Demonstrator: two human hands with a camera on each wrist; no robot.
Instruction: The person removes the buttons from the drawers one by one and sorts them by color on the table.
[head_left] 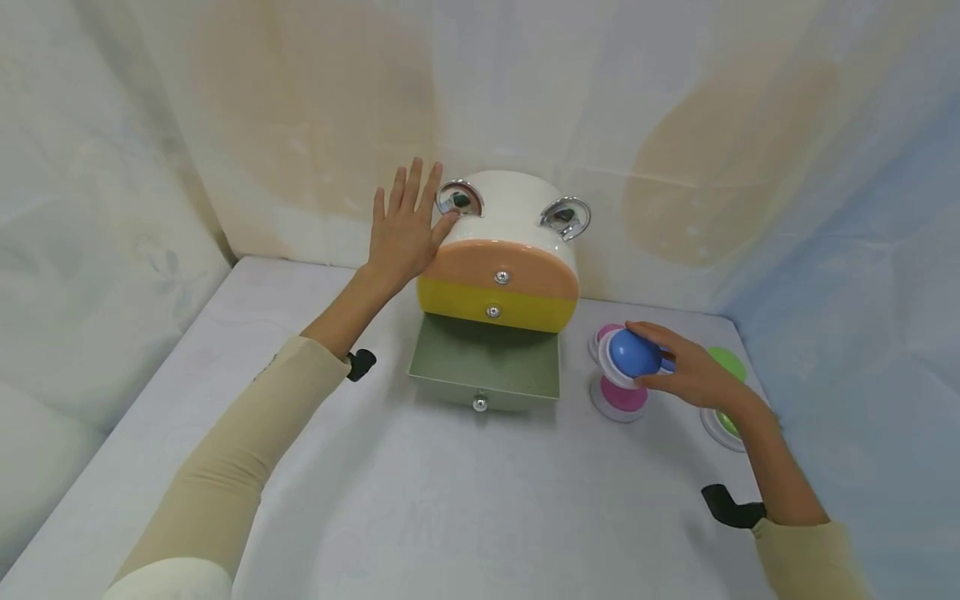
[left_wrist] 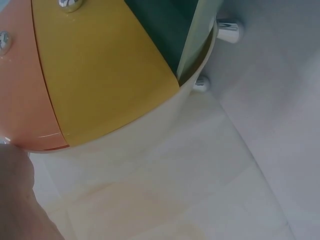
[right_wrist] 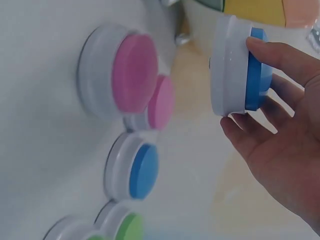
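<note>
A cream rounded cabinet [head_left: 513, 204] stands at the back of the table, with an orange drawer [head_left: 525, 265] and a yellow drawer [head_left: 457, 302] closed. Its green bottom drawer [head_left: 487, 362] is pulled out and shows nothing inside. My left hand [head_left: 405, 225] lies flat with straight fingers against the cabinet's upper left side, beside a chrome ring [head_left: 459, 200]. My right hand [head_left: 682, 371] grips a white disc with a blue top [head_left: 633, 354] to the right of the open drawer, lifted above a pink-topped disc [head_left: 622, 398]. In the right wrist view the fingers [right_wrist: 280, 55] curl round the blue disc [right_wrist: 240, 70].
On the white table [head_left: 450, 500] to the right lie more discs: pink ones [right_wrist: 135, 72], a blue one [right_wrist: 142, 170] and green ones [head_left: 726, 362]. Cloth walls [head_left: 150, 167] close in the back and sides. The left wrist view shows the cabinet's drawer fronts [left_wrist: 105, 70] close up.
</note>
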